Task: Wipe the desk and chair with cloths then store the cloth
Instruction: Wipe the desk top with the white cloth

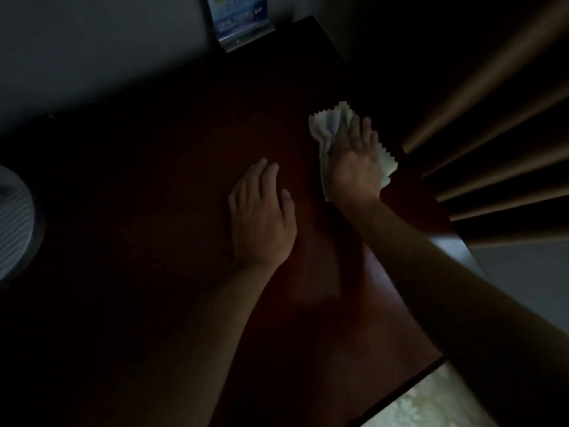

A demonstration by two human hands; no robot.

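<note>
A dark reddish-brown wooden desk [172,211] fills most of the dim head view. A crumpled pale cloth [326,124] with zigzag edges lies on the desk near its right edge. My right hand [354,161] presses flat on the cloth with straight, spread fingers, and cloth sticks out on both sides of the palm. My left hand [261,217] rests flat on the bare desk just left of it, fingers relaxed, holding nothing. No chair is visible.
A small blue-printed stand-up card [237,23] leans at the desk's back by the wall. A round pale striped object [14,223] sits at the far left. Brown curtain folds [492,134] hang beside the right edge. Patterned floor [428,405] shows at the lower right.
</note>
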